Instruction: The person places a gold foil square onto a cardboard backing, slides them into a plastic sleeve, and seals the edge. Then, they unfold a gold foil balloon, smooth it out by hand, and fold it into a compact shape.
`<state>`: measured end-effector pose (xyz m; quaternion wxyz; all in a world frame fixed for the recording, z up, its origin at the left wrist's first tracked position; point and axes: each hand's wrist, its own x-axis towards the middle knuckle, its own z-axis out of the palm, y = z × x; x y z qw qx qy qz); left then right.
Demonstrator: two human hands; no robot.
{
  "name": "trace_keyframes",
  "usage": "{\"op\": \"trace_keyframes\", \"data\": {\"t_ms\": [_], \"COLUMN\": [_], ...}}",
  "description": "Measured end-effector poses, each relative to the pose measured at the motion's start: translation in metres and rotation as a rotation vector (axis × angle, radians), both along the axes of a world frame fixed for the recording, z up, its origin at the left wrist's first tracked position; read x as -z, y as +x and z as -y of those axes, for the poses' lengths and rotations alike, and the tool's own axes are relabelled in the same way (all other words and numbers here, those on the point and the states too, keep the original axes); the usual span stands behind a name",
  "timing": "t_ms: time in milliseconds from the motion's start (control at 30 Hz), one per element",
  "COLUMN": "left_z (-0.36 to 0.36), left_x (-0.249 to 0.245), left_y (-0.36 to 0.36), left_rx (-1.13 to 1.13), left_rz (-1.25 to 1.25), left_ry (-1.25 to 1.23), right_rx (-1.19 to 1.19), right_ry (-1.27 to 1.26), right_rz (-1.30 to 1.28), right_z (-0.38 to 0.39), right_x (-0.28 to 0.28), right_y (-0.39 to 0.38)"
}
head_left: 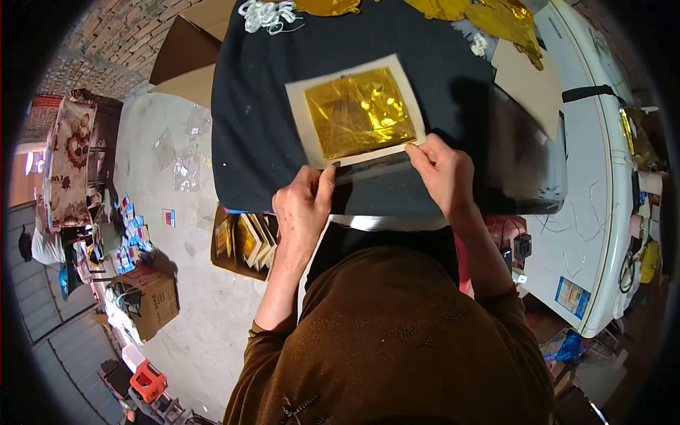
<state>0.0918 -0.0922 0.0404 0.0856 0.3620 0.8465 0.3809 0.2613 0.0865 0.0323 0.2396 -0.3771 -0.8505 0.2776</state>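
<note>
A cream card with a square of shiny gold foil (pixel 361 113) on it lies tilted over the black cloth (pixel 262 127) in front of me. Along the card's near edge runs a strip of clear plastic (pixel 375 168), like the mouth of a sleeve. My left hand (pixel 306 202) pinches at the near left corner, thumb and curled fingers together. At the near right corner, my right hand (pixel 443 170) grips the edge between thumb and bent forefinger.
White string (pixel 269 15) and gold foil sheets (pixel 489 15) lie at the far edge. Plain cards (pixel 524 85) sit at the right, beside a white appliance (pixel 581 198). Below the table's left edge, a box (pixel 244 268) holds more gold-foil cards. Cardboard boxes (pixel 152 301) stand on the floor.
</note>
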Motion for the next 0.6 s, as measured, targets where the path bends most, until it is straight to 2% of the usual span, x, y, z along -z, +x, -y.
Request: {"op": "trace_keyframes", "data": {"t_ms": [67,133,233,367,433,600], "left_z": [-0.001,-0.003,-0.013,-0.061,-0.088,-0.115], "left_x": [0.002,-0.003,-0.017,-0.012,0.002,0.028], "left_y": [-0.006,-0.011,-0.018,-0.023,-0.025,-0.026], "left_rx": [0.016,0.036,0.082,0.354,0.506,0.579], "left_rz": [-0.197,-0.328,-0.427,-0.478,-0.509,-0.614], "left_ry": [-0.068,-0.08,-0.001,0.142,0.066,-0.007], "right_rx": [-0.006,0.01,0.028,0.042,0.047,0.061], "right_ry": [0.143,0.126,0.113,0.103,0.098,0.072], "right_rz": [0.093,0.133,0.192,0.232,0.219,0.18], "right_z": [-0.005,-0.006,-0.004,-0.003,-0.002,-0.003], "right_x": [0.014,0.013,0.01,0.01,0.008,0.012], "right_y": [-0.002,-0.003,-0.004,-0.004,-0.004,0.001]}}
